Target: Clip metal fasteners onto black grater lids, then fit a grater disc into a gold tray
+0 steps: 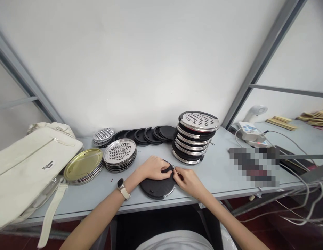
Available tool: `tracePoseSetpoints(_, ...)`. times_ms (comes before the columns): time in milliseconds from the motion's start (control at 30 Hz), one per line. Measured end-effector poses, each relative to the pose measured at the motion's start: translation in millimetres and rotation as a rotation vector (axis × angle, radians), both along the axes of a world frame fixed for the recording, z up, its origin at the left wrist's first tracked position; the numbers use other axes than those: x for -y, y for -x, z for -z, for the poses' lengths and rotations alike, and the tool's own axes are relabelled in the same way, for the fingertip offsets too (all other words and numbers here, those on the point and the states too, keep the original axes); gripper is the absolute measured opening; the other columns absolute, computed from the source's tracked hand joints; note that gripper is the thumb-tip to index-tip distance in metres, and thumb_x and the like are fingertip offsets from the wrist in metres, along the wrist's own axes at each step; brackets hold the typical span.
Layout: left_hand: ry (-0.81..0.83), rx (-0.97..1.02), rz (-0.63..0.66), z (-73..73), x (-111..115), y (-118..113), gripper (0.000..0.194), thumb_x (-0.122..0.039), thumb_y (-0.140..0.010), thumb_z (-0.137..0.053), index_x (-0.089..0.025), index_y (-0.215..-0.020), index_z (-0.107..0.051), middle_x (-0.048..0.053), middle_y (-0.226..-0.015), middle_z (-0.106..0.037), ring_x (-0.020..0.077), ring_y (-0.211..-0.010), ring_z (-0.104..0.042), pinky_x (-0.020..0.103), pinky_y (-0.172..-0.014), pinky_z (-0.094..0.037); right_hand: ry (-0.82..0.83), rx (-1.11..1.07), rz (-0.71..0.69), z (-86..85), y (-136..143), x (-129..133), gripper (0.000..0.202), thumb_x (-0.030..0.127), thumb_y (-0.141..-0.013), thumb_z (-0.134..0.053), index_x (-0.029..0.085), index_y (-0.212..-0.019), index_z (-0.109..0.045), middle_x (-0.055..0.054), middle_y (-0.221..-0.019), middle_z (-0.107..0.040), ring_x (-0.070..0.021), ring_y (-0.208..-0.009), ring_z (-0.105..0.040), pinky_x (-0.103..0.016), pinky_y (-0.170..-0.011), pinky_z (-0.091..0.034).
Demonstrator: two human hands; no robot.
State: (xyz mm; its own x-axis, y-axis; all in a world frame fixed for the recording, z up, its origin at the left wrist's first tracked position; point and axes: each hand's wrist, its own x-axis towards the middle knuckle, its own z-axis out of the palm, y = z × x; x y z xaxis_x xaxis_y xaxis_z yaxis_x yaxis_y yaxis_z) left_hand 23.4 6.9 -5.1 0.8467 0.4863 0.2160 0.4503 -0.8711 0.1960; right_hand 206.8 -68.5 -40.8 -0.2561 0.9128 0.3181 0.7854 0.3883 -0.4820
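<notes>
A round black disc (157, 187) with a thin metal edge lies near the front edge of the table. My left hand (154, 167) rests on its upper part, thumb and fingers closed on the rim. At the disc's upper right edge, the fingertips of my right hand (186, 178) pinch a small metal piece (173, 167). Behind my right hand stands a tall stack of assembled graters (195, 139) with black rims. Black discs (151, 135) lie overlapped in a row along the wall.
Grater plates (120, 151), gold-coloured plates (84, 165) and small grater plates (103, 135) are stacked at the left. A cream bag (28, 170) lies at the far left. Cables and a white device (250, 130) are on the right, beside a slanted metal frame post (263, 59).
</notes>
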Motion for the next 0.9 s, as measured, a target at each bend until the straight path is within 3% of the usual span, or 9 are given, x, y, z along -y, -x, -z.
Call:
tracePoseSetpoints(467, -0.069, -0.018, -0.074, 0.4, -4.3, 1.3, 0.033, -0.038, -0.086, -0.052, -0.018, -0.06, -0.054, -0.001, -0.056, -0.058, 0.011, -0.049, -0.043, 0.029, -0.05, -0.018, -0.029, -0.01, -0.012, 2.0, -0.3, 3.7, 0.032, 0.027, -0.094, -0.036, 0.021, -0.064, -0.044, 0.003, -0.052, -0.047, -0.0114, -0.046, -0.041, -0.025, -0.051, -0.026)
tracePoseSetpoints(733, -0.061, -0.039, 0.081, -1.3, -1.3, 4.0, 0.027, -0.033, -0.084, -0.055, -0.018, -0.061, -0.054, -0.002, -0.059, -0.058, 0.0106, -0.052, -0.049, 0.027, -0.052, -0.025, -0.029, -0.017, -0.007, 4.3, -2.8, -1.5, 0.032, 0.029, -0.098, -0.031, 0.021, -0.072, -0.046, 0.001, -0.059, -0.053, -0.0142, -0.052, -0.05, -0.026, -0.054, -0.028)
tracePoseSetpoints(900, -0.047, -0.036, 0.094, -1.8, 0.3, 3.1, 0.028, -0.033, -0.083, -0.054, -0.018, -0.06, -0.051, -0.002, -0.057, -0.058, 0.0103, -0.052, -0.047, 0.026, -0.053, -0.025, 0.007, 0.002, -0.045, 2.1, -2.7, -1.4, 0.032, 0.029, -0.099, -0.03, 0.021, -0.072, -0.045, 0.001, -0.061, -0.052, -0.0141, -0.053, -0.049, -0.025, -0.055, -0.029)
